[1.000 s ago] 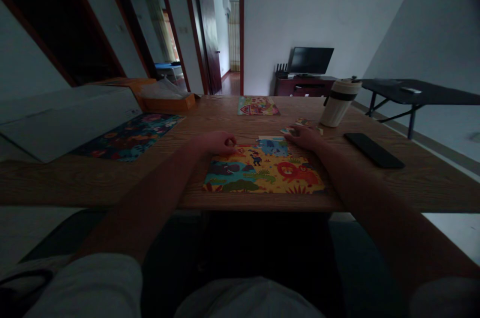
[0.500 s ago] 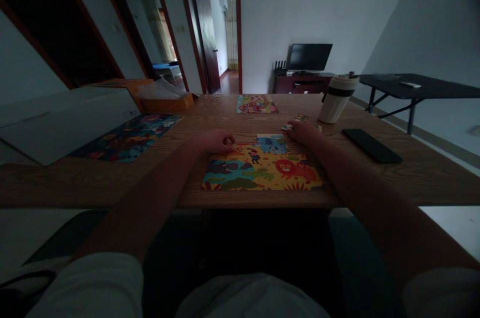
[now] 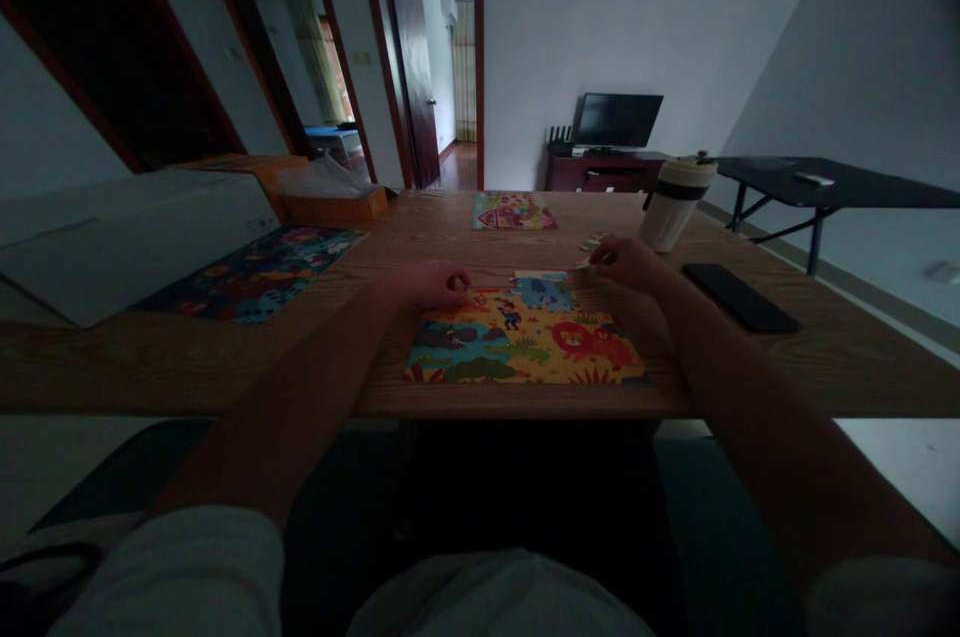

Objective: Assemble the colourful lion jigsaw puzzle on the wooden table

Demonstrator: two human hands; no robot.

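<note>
A partly assembled jigsaw puzzle [image 3: 525, 342] with a lion, a hippo and a crocodile lies flat near the table's front edge. At its upper left edge, my left hand [image 3: 435, 285] rests with fingers curled in a pinch; what they hold, if anything, I cannot make out. My right hand [image 3: 630, 264] is just above the table, right of the blue elephant section [image 3: 544, 292]. Between its thumb and fingertips is a small puzzle piece [image 3: 583, 265], seen nearly edge-on. Loose puzzle pieces [image 3: 595, 241] lie behind that hand, partly hidden by it.
A tumbler [image 3: 670, 207] stands behind my right hand, and a black phone-like slab [image 3: 739, 297] lies to its right. Another puzzle [image 3: 514, 211] lies at the far edge. At left are a dark puzzle [image 3: 259, 272], a white box [image 3: 135, 227] and an orange box [image 3: 337, 207].
My right hand has lifted a puzzle piece from beside the loose pieces and moved slightly right and nearer to me. My left hand has stayed in place.
</note>
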